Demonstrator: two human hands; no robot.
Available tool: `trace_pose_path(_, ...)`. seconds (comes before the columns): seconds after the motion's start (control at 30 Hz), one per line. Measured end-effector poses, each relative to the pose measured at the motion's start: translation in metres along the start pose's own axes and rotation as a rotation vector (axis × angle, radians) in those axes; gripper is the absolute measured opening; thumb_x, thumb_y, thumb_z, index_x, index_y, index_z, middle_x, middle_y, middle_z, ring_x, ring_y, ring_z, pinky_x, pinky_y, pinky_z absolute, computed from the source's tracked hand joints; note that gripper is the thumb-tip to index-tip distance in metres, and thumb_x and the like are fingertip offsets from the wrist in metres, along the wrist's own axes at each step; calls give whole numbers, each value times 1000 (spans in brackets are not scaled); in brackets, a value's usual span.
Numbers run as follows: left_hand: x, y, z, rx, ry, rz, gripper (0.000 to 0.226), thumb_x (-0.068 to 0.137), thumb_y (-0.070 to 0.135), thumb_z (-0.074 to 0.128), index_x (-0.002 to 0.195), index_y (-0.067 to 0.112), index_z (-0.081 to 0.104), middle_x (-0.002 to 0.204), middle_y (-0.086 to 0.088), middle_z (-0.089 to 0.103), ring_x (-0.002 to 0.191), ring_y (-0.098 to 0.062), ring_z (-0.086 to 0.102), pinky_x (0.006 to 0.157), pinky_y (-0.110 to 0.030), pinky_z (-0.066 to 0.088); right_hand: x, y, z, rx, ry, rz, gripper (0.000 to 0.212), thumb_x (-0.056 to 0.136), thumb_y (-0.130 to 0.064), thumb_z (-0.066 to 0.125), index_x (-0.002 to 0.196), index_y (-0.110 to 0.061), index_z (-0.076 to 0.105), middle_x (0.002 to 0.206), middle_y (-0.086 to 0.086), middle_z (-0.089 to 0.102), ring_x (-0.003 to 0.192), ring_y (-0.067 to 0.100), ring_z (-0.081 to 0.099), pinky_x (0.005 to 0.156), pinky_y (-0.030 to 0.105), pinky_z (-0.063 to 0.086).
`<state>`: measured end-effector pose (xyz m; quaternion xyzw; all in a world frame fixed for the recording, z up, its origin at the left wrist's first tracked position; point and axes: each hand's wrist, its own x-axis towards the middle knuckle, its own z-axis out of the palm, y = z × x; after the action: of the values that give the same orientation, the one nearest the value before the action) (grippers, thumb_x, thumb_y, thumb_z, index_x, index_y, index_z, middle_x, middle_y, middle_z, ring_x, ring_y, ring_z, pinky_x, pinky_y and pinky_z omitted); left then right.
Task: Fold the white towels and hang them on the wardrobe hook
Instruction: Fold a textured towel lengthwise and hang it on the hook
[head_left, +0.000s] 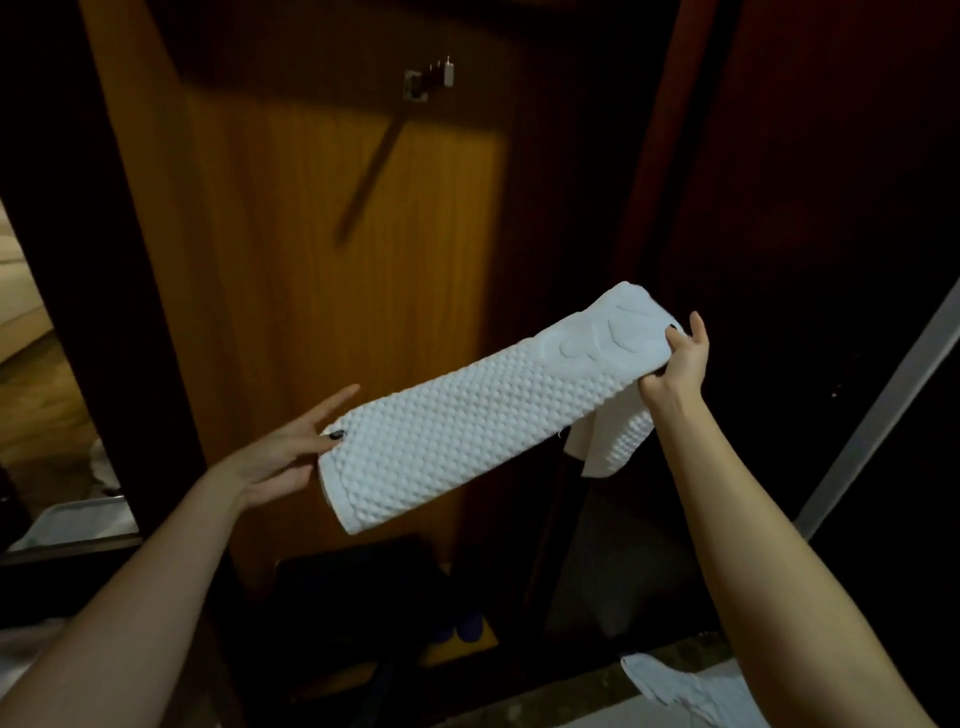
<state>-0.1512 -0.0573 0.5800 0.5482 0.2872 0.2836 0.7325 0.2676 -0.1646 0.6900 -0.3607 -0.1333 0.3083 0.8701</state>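
Fold looks done; left hand (283, 457) and right hand (683, 364) fingers (674, 340) pinch towel (467, 415) ends; next: raise, drape midline over hook (432, 83).

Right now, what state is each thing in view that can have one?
towel, folded into a long strip, held in the air, one end drooping
hook, bare, nothing hanging on it
left hand, pinches the towel's lower end
right hand, grips the towel's upper end
white cloth, lying loose, not folded
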Motion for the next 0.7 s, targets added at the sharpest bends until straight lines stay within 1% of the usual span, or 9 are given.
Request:
trace_pose_path(0.1,-4,12,-1,-67,37,23,40,71,6,76,108,21,73,129,-7,61,111,-18,64,88,-35,48,0,-2,3,0,-29,-4,59,98,1,44,148,-27,33,134,17,47,116,37,58,100,52,48)
trace_pose_path(0.13,-8,17,-2,-38,67,24,33,74,6,70,103,20,75,127,-5,62,108,-16,65,88,-34,49,-1,-2,4,3,-43,3,60,97,2,45,149,-26,32,130,17,47,116,37,59,100,52,48)
trace_pose_path(0.23,-20,31,-7,143,15,-17,43,78,3,63,115,24,70,122,13,65,110,-6,61,98,-34,39,-3,-4,12,-24,-57,-15,55,96,2,47,146,-16,32,125,18,47,109,32,60,93,43,52)
trace_pose_path(0.3,-25,39,-13,121,-27,6,47,78,-4,60,119,19,68,125,5,64,116,-13,60,94,-33,44,-4,-6,19,-73,-74,-53,48,97,1,46,142,-10,34,120,16,51,98,26,61,80,35,55)
trace_pose_path(0.4,-28,53,-18,60,133,92,36,74,-4,59,100,15,76,117,-2,69,107,-15,65,88,-31,48,-5,-9,34,-128,-138,-83,47,97,1,44,142,-11,37,110,12,58,92,24,64,74,32,57)
trace_pose_path(0.5,-27,73,-20,17,264,194,27,75,-2,59,84,13,79,112,-4,68,99,-14,68,80,-29,52,-5,-12,55,-167,-186,-119,50,97,3,41,145,-13,37,115,15,57,90,24,64,73,33,55)
trace_pose_path(0.57,-26,93,-24,-17,253,255,27,79,-3,56,87,11,77,111,-7,68,97,-17,69,72,-28,56,-4,-14,71,-192,-218,-145,51,96,2,41,144,-15,38,106,10,59,84,21,65,67,30,55)
trace_pose_path(0.63,-26,117,-28,-7,221,290,28,78,-1,59,101,10,71,111,-8,69,100,-19,68,71,-29,58,-2,-19,88,-213,-241,-173,51,95,1,43,142,-18,41,97,4,60,73,13,66,58,25,54)
trace_pose_path(0.7,-23,143,-31,72,241,304,39,74,0,64,111,11,62,112,-8,69,101,-20,68,72,-29,58,0,-25,107,-244,-274,-202,53,93,0,46,142,-21,42,93,1,59,65,8,62,52,21,51)
